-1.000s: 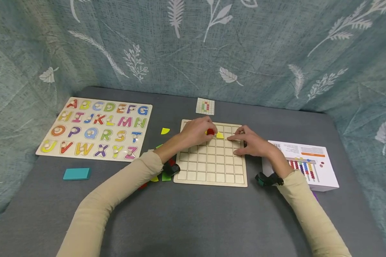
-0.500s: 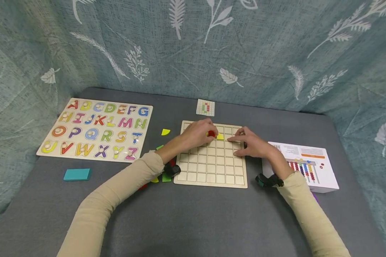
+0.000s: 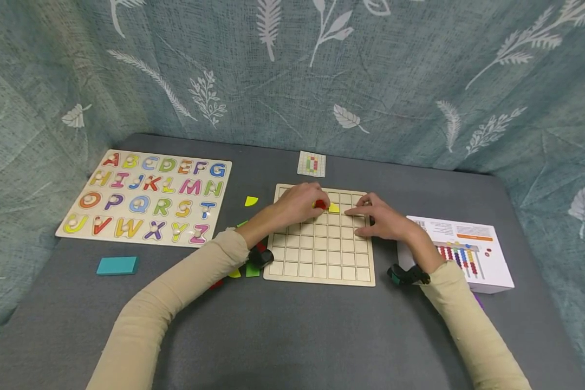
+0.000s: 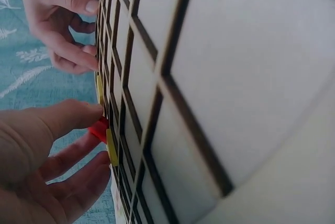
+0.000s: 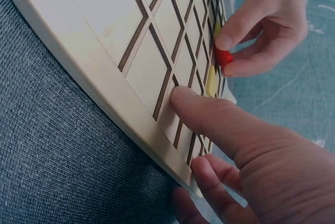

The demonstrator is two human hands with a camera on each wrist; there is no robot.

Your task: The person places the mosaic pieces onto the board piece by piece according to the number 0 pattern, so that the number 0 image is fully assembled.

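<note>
My left hand (image 3: 297,205) is over the far part of a wooden grid board (image 3: 319,280), pinching a small red piece (image 5: 223,56) between thumb and fingertips. A yellow piece (image 3: 334,208) lies in a cell just right of the red one. Another yellow piece (image 4: 111,148) shows on the other side of it, partly hidden by the fingers in the head view. My right hand (image 3: 382,216) is at the board's right edge with fingers loosely bent. Its thumb (image 5: 193,106) touches the grid, and it holds nothing.
A pattern card (image 3: 311,164) lies behind the board. Left are an alphabet puzzle (image 3: 143,203), a teal block (image 3: 117,266) and a yellow quarter-round piece (image 3: 251,201). Green pieces (image 3: 252,270) and others lie under the left forearm. A white box (image 3: 468,254) stands at right.
Both hands stay almost where they were, with the red piece still pinched in the left. The head view has shifted slightly.
</note>
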